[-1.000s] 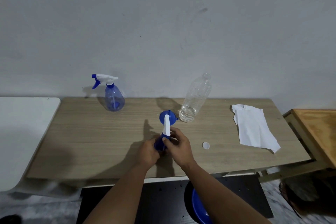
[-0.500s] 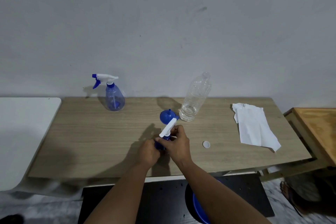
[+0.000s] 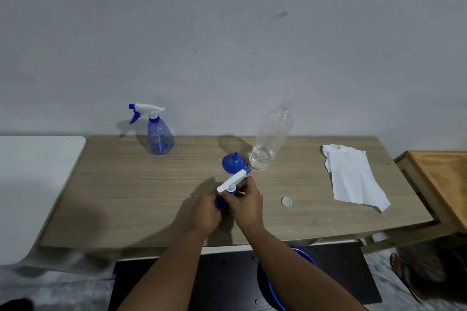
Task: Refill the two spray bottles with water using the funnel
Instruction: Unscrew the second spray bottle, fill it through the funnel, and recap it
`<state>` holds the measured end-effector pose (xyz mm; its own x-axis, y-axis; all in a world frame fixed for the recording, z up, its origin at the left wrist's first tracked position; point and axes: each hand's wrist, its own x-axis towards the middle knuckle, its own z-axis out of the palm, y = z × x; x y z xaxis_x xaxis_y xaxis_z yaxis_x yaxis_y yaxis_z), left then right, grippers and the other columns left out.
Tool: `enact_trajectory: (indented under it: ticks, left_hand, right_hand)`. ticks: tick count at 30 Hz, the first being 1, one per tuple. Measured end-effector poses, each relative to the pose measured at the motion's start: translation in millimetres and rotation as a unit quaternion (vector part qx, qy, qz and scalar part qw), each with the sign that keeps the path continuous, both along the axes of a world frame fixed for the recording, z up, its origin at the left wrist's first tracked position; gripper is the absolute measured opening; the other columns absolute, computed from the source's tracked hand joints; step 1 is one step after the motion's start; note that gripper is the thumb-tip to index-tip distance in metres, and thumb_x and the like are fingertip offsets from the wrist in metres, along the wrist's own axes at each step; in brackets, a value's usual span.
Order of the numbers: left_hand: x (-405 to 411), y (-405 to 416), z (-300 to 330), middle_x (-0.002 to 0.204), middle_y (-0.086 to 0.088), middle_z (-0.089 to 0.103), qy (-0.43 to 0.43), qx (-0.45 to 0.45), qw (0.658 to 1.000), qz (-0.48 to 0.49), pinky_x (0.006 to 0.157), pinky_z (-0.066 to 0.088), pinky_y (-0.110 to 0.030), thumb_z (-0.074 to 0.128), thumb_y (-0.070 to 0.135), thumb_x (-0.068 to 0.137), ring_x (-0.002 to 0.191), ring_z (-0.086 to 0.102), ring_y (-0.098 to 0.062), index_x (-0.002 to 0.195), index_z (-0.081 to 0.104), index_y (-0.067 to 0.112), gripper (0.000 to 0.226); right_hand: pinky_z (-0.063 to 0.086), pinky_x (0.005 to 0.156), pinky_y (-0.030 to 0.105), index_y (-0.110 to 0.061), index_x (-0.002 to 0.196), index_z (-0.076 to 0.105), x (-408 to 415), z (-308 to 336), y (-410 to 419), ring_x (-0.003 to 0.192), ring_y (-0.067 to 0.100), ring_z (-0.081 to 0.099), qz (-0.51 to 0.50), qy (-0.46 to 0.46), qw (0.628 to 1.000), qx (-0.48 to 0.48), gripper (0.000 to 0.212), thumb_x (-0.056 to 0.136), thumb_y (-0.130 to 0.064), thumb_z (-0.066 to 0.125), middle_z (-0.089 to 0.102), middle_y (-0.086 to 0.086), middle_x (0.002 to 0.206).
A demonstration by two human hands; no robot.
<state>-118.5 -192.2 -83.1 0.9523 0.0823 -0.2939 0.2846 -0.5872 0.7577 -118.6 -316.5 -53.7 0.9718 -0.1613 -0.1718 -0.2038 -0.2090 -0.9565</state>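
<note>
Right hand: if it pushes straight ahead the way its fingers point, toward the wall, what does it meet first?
Likely the blue funnel, just beyond the right hand and the spray head it grips. The clear water bottle stands slightly right of that line; depth from one view is uncertain.

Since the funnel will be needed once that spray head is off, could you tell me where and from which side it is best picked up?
The blue funnel seems to lie mouth-down on the table, spout pointing up. I would pinch the narrow spout from above: it is the one slim part that stands free, while the wide cone sits flat. Come from its left, as the clear bottle stands close on its right.
</note>
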Motion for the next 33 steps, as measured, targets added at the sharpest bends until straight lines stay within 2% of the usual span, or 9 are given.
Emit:
enact_trajectory:
  ticks: [3,6,10,13,18,24,27,30,33]
  left_hand:
    - [-1,0,-1,0.097,-0.008,0.074,-0.002,0.004,1.000,0.004,0.070,0.046,-0.029,0.059,-0.002,0.084,0.088,0.068,-0.025,0.105,0.069,0.011,0.026]
    - [-2,0,-2,0.097,-0.007,0.074,-0.003,0.003,1.000,-0.004,0.071,0.045,-0.027,0.063,0.003,0.085,0.088,0.068,-0.023,0.103,0.070,0.013,0.022]
    - [-2,2,-2,0.093,-0.004,0.074,0.001,0.005,1.000,-0.011,0.071,0.047,-0.027,0.070,0.013,0.084,0.088,0.070,-0.023,0.105,0.070,0.016,0.021]
    - [-3,2,-1,0.088,0.000,0.072,-0.010,0.002,1.000,-0.007,0.070,0.044,-0.026,0.068,0.008,0.083,0.088,0.070,-0.025,0.114,0.068,0.019,0.033]
    - [-3,1,2,0.099,0.000,0.074,-0.011,-0.016,1.000,-0.020,0.079,0.051,-0.030,0.067,0.007,0.082,0.092,0.068,-0.020,0.114,0.068,0.022,0.036]
    - [-3,2,1,0.098,-0.003,0.075,-0.006,-0.006,1.000,-0.020,0.077,0.051,-0.031,0.067,0.011,0.086,0.091,0.069,-0.022,0.113,0.068,0.021,0.029]
    - [-2,2,1,0.101,-0.003,0.075,-0.008,-0.002,1.000,-0.018,0.079,0.051,-0.031,0.071,0.015,0.082,0.093,0.070,-0.025,0.122,0.065,0.025,0.042]
    - [-2,1,0,0.096,-0.003,0.075,-0.006,0.002,1.000,-0.024,0.080,0.055,-0.036,0.067,0.010,0.081,0.089,0.069,-0.023,0.112,0.070,0.022,0.034]
    - [-2,1,-1,0.096,-0.004,0.075,-0.010,0.011,1.000,-0.022,0.079,0.055,-0.037,0.065,0.006,0.081,0.090,0.069,-0.025,0.105,0.071,0.018,0.028]
  right_hand:
    - [0.063,0.076,0.043,-0.024,0.089,0.054,-1,-5,2,0.078,0.010,0.072,-0.012,0.009,1.000,-0.024,0.051,0.064,-0.036,0.098,0.072,-0.004,0.085]
    - [0.064,0.079,0.036,-0.031,0.100,0.054,-5,-8,-1,0.087,0.005,0.074,-0.010,0.005,1.000,-0.008,0.058,0.061,-0.038,0.098,0.074,-0.006,0.093]
    - [0.062,0.082,0.024,-0.052,0.118,0.059,-11,-7,-5,0.095,0.005,0.075,0.029,-0.025,0.999,0.025,0.053,0.077,-0.035,0.088,0.078,-0.010,0.100]
    - [0.060,0.092,0.036,-0.039,0.119,0.070,-13,-5,-8,0.101,0.012,0.073,0.056,-0.051,0.997,0.020,0.034,0.089,-0.023,0.071,0.078,-0.009,0.105]
    - [0.061,0.093,0.046,-0.025,0.106,0.067,-13,-6,-7,0.100,0.011,0.074,0.030,-0.028,0.999,0.036,0.024,0.086,-0.021,0.080,0.077,-0.007,0.102]
    - [0.062,0.090,0.034,-0.044,0.117,0.062,-16,-3,-8,0.103,0.010,0.075,0.042,-0.030,0.998,0.046,0.043,0.080,-0.029,0.079,0.079,-0.010,0.106]
    - [0.060,0.096,0.041,-0.036,0.117,0.069,-16,-4,-8,0.106,0.012,0.073,0.053,-0.047,0.997,0.029,0.034,0.089,-0.018,0.073,0.078,-0.009,0.109]
    - [0.061,0.096,0.046,-0.028,0.107,0.067,-14,-8,-8,0.103,0.010,0.075,0.025,-0.026,0.998,0.049,0.028,0.085,-0.017,0.080,0.079,-0.007,0.106]
    - [0.063,0.093,0.041,-0.037,0.108,0.063,-13,-8,-8,0.102,0.008,0.075,0.022,-0.019,0.998,0.053,0.038,0.078,-0.027,0.085,0.079,-0.009,0.106]
